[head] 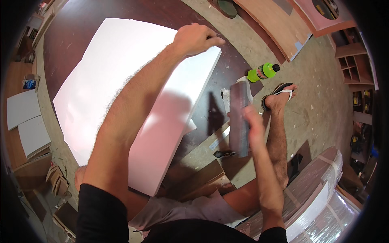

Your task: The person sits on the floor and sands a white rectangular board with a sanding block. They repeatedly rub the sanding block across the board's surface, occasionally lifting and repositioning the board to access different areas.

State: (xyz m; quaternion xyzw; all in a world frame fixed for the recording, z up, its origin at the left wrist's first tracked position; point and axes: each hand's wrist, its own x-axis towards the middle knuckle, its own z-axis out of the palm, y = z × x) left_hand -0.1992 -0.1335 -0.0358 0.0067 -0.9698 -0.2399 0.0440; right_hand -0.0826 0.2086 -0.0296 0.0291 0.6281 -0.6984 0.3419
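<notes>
A large glossy white panel lies slanting across a dark brown board, with a second white edge showing beneath its right side. My left hand rests on the panel's far right corner. Its fingers are bent and reach past the edge; whether they grip it is hidden. Off the panel's right side, my right hand holds a long rectangular block, with a brownish face and a grey side. The block and the hand are blurred. Behind the block, a crumpled white cloth or paper is partly hidden.
The dark brown board lies under the panel. A green soda bottle stands near its right corner, by my sandalled foot. A metal ruler lies on the concrete floor. Plastic-wrapped panels are at lower right, wooden cabinets at right.
</notes>
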